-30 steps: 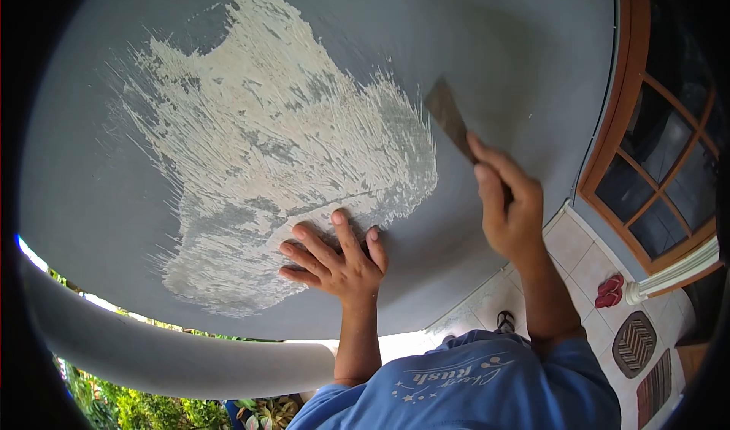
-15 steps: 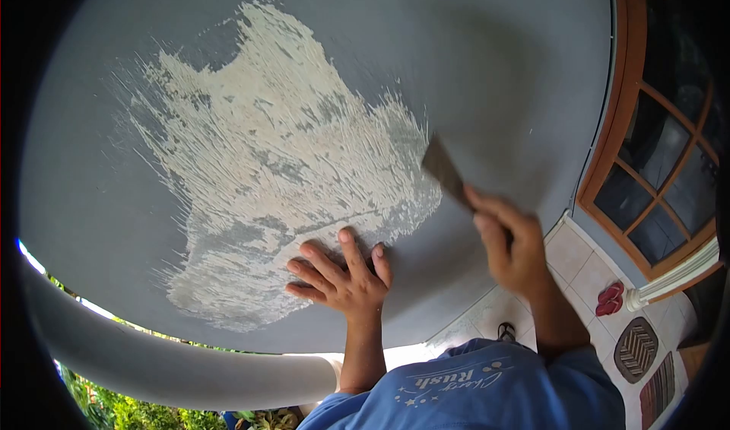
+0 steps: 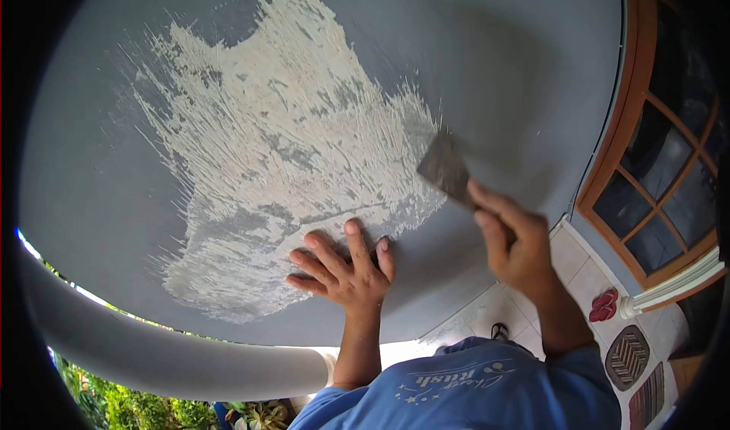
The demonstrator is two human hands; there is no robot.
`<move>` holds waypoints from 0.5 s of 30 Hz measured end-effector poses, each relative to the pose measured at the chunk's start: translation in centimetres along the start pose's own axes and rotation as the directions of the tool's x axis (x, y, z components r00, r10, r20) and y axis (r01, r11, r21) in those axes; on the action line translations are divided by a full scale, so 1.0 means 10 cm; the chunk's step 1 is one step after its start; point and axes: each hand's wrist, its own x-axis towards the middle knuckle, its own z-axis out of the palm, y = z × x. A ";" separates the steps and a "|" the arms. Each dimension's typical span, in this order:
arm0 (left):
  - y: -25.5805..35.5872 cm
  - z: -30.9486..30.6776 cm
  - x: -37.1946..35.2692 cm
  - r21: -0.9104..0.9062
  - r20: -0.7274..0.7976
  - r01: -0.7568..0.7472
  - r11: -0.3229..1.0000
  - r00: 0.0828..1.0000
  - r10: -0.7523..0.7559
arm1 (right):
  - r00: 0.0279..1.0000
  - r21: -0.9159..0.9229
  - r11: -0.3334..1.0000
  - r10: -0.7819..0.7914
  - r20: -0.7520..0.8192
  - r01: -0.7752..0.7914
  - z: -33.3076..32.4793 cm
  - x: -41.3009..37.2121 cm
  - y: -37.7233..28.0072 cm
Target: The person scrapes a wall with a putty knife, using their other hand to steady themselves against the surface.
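Note:
A grey painted wall (image 3: 487, 65) carries a large rough patch of exposed off-white plaster (image 3: 266, 141) with ragged, scratched edges. My left hand (image 3: 351, 278) lies on the lower part of the patch, fingers spread, holding nothing. In my right hand (image 3: 518, 240) is a putty knife (image 3: 445, 170), gripped with closed fingers. Its broad, worn metal blade points up and left, its edge overlapping the right border of the patch. The knife's handle is hidden in my fist.
A wood-framed window (image 3: 658, 164) with several panes stands at the right. Below it are red slippers (image 3: 604, 305) and a patterned mat (image 3: 627, 358) on the tiled floor. A smooth rounded column (image 3: 190, 365) runs along the lower left, with green plants (image 3: 144, 399) behind.
The putty knife's blade has turned to show more of its flat face and now overlaps the patch's right edge. My left hand stays spread on the wall. The view has shifted slightly.

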 end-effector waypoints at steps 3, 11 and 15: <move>0.01 0.03 -0.01 -0.006 0.000 0.010 1.000 1.000 -0.010 | 0.987 0.055 0.986 0.151 0.062 -0.154 -0.19 0.28 -0.22; -0.02 0.00 0.00 -0.005 0.005 -0.007 1.000 1.000 0.007 | 0.998 -0.033 0.999 -0.008 -0.062 0.006 -0.05 0.13 -0.15; 0.01 0.00 0.00 -0.019 0.006 0.005 1.000 1.000 -0.005 | 0.988 0.028 0.990 0.134 0.072 -0.137 -0.10 0.08 -0.13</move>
